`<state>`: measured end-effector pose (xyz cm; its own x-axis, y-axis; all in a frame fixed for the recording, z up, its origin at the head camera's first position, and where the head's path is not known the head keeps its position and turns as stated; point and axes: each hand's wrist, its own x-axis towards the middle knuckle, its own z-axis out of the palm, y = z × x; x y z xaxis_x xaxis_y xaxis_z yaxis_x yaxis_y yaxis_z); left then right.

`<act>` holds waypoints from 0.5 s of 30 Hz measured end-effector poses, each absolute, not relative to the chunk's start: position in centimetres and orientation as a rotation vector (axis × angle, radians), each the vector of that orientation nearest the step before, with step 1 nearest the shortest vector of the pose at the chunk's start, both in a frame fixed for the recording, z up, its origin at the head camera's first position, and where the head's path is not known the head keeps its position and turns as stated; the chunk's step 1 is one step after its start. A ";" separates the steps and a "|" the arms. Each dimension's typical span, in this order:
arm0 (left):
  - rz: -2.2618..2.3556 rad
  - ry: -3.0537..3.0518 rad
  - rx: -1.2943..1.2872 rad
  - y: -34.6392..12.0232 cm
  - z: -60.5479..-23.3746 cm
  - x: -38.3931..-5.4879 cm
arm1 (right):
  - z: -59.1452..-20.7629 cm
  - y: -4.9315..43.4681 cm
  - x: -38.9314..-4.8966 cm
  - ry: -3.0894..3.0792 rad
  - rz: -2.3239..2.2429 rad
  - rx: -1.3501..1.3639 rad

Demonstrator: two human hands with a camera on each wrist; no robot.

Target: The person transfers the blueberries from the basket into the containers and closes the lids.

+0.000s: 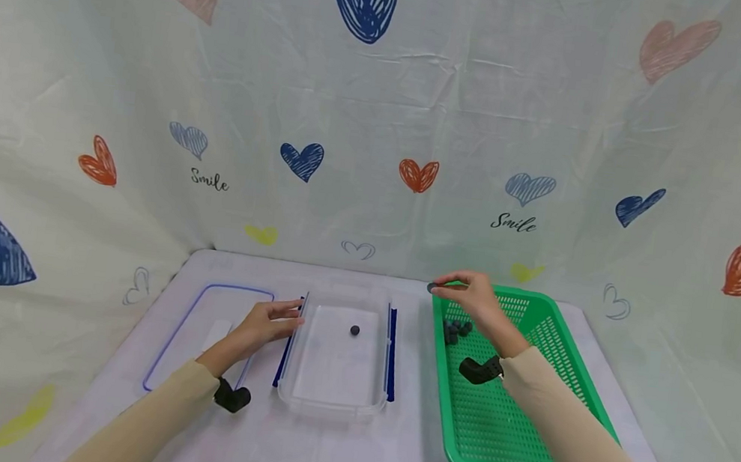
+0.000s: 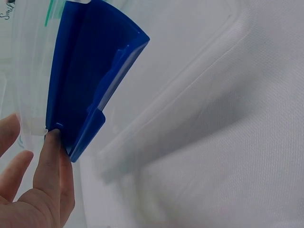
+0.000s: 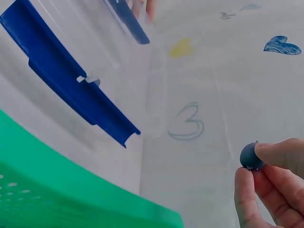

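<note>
A clear plastic container with blue side latches stands in the middle of the table. My left hand holds its left side, fingertips at the rim and at the blue latch that hangs folded out. One small dark blueberry lies inside the container. Above the far left corner of the green basket, my right hand pinches another blueberry between thumb and fingers. Several more dark berries lie against the basket's left wall.
A clear lid with a blue-edged rim lies flat left of the container. The green basket's tall left wall stands to the container's right. Behind the table hangs a white curtain printed with hearts.
</note>
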<state>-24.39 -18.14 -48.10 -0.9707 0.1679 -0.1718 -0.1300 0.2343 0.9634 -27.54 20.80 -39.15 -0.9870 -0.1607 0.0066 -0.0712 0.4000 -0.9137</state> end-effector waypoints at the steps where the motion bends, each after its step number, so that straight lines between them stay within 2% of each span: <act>1: 1.807 2.269 0.034 -18.1 -48.1 -24.4 | -39.1 20.6 -27.5 2.553 -1.667 -0.222; 15: 1.816 2.265 0.027 -18.2 -48.4 -24.6 | -40.5 17.6 -27.6 2.465 -1.708 -0.319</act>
